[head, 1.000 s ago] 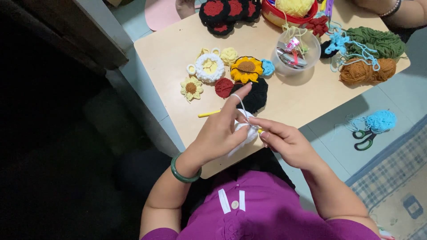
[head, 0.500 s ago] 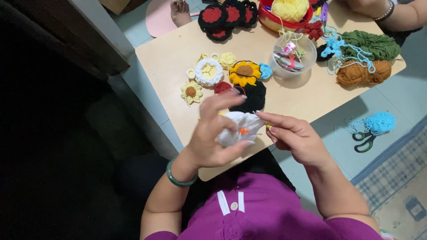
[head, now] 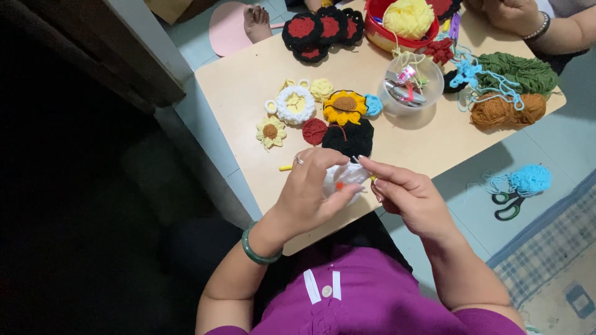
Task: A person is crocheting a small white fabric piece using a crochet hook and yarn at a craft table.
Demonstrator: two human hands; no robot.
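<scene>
Your left hand (head: 310, 192) grips a small white crochet piece (head: 343, 177) just above the near edge of the table (head: 248, 80). Your right hand (head: 406, 195) pinches its other side, near a black crochet piece (head: 349, 138).

No packages, labels, signs or screens are in view anywhere on or around the table (head: 248, 93)

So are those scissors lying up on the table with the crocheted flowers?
No, the green-handled scissors lie on the floor beside a ball of light blue yarn, off to the side of the table.
</scene>
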